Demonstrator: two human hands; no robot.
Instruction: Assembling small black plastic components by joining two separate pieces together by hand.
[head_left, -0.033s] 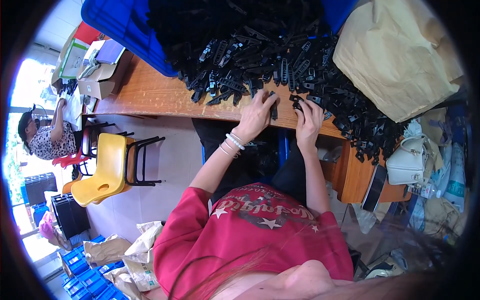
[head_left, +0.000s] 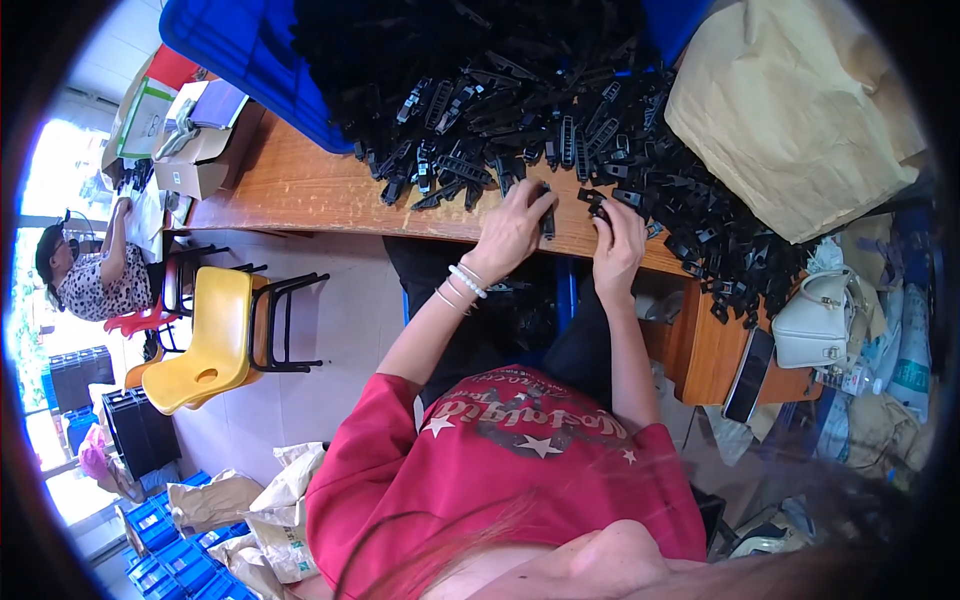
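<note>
My left hand (head_left: 512,228), with bracelets at its wrist, rests near the front edge of the wooden table (head_left: 300,175). Its bent thumb and fingers close on a slim black plastic piece (head_left: 548,222) standing roughly upright. A short way to the right, my right hand (head_left: 620,240) pinches a small black plastic part (head_left: 592,197) between thumb and fingertips. The two pieces are apart. Just beyond both hands spreads a heap of black plastic parts (head_left: 470,130), some long and ladder-like, some short and blocky.
A blue bin (head_left: 255,75) lies behind the heap. To the right are a brown paper sack (head_left: 790,120), a white handbag (head_left: 812,325) and a phone (head_left: 748,375). A yellow chair (head_left: 215,335) stands at left; farther off, a person (head_left: 100,270) sits working.
</note>
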